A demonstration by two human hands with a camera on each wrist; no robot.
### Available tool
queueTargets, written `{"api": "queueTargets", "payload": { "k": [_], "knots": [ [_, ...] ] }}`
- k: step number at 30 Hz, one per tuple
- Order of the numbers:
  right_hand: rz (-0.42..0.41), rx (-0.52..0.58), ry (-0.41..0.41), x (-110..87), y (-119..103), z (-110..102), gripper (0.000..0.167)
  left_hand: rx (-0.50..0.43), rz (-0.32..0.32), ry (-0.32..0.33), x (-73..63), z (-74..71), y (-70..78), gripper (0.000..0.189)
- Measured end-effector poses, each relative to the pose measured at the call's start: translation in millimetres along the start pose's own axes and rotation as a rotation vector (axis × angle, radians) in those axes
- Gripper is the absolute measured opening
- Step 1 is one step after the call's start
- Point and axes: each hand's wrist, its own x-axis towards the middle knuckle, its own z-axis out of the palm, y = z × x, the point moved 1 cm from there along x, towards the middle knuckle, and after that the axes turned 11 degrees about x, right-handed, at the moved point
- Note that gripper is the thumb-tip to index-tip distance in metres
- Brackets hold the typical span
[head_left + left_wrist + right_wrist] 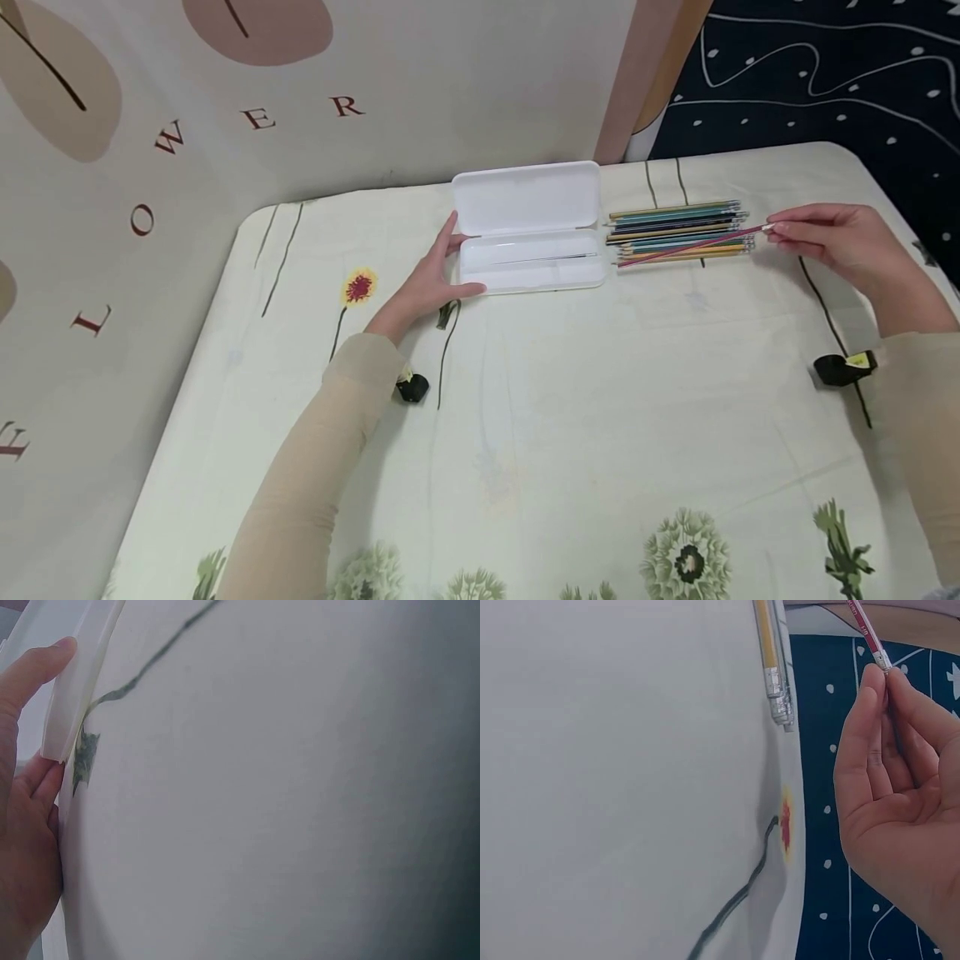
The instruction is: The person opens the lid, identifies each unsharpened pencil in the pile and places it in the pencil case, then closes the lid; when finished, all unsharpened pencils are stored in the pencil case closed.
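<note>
A white plastic pencil case (528, 283) lies with its lid (527, 198) folded back, and a thin silvery strip (555, 258) shows inside it. At the case's left end my left hand (429, 279) grips it, thumb on the front rim and fingers round the back corner. My right hand (832, 237) pinches a red pencil (693, 246) by its eraser end between thumb and fingertips. This pencil slants over a row of pencils (675, 221), yellow, teal, blue and black, just right of the case. In the right wrist view the red pencil (865, 628) points away from the fingertips.
A floral cloth (600, 400) covers the table. Behind it stands a pale wall panel (420, 83) with printed letters, and a dark patterned fabric (825, 92) is at the back right. Black wrist devices sit beneath both sleeves.
</note>
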Motion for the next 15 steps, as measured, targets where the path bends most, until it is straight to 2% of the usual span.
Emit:
{"api": "queueTargets", "payload": {
  "k": [7, 15],
  "knots": [
    [0.001, 0.079, -0.002, 0.8, -7.0, 7.3, 0.02, -0.01, 0.015, 0.003, 0.5, -0.1, 0.4, 0.12],
    [-0.025, 0.107, -0.023, 7.1, -12.1, 31.7, 0.017, -0.016, 0.014, 0.002, 0.1, -1.1, 1.5, 0.12]
  ]
}}
